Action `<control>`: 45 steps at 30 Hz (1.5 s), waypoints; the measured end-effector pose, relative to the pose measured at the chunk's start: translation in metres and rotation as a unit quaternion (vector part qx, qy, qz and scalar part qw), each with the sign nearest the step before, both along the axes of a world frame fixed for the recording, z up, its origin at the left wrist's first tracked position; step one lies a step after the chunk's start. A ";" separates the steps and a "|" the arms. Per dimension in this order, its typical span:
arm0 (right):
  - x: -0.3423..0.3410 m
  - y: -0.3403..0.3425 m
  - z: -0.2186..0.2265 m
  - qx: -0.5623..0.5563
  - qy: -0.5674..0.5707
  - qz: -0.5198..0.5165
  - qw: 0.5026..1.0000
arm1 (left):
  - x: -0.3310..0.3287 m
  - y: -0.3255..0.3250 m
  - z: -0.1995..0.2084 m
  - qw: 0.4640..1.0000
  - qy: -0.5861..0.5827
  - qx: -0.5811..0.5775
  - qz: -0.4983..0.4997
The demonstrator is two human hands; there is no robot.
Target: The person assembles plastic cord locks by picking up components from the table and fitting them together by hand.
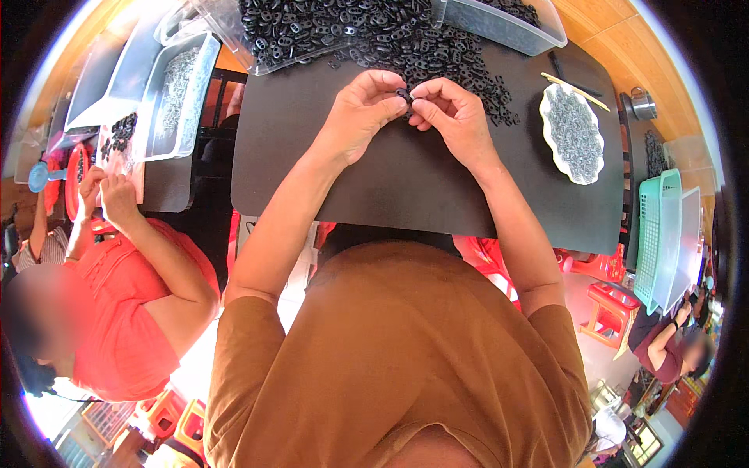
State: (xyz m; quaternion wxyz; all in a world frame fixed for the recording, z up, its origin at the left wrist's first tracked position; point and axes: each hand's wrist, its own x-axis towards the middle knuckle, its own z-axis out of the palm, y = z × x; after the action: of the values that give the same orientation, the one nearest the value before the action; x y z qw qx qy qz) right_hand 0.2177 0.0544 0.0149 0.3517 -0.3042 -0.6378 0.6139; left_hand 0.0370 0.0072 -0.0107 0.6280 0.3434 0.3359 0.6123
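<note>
My left hand (357, 117) and my right hand (454, 123) meet over the dark table (374, 179), fingertips close together. Between them is a small black plastic piece (404, 94), pinched by thumb and fingers from both sides. Fingers hide most of it, and finer detail is too small to tell. Just beyond my hands spreads a large heap of similar black pieces (374, 51), rounded, with holes through them. To the right stands a white scalloped dish (581, 180) filled with small shiny silvery parts (573, 136).
Clear plastic bins (511, 31) stand at the far edge. Light sticks (576, 91) and a black rod (555, 66) lie beyond the dish. A metal cup (643, 104) and green basket (658, 234) are at right. At left, a co-worker's hands (113, 195) work near another bin (181, 101).
</note>
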 end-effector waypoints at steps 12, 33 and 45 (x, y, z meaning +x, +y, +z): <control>0.001 0.000 -0.002 0.031 -0.017 -0.038 0.999 | -0.002 0.000 0.004 1.000 -0.027 -0.006 0.014; 0.000 -0.002 -0.004 0.105 -0.059 -0.038 0.992 | -0.004 -0.003 0.013 0.979 0.200 0.017 0.045; -0.001 -0.006 -0.002 0.079 -0.053 -0.060 0.994 | -0.003 -0.007 0.019 0.965 0.260 0.028 0.004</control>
State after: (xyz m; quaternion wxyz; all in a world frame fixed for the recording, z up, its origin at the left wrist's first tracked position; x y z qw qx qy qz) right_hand 0.2172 0.0487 0.0131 0.3765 -0.3450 -0.6825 0.5228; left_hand 0.0336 0.0000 0.0081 0.5063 0.5070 0.4720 0.5136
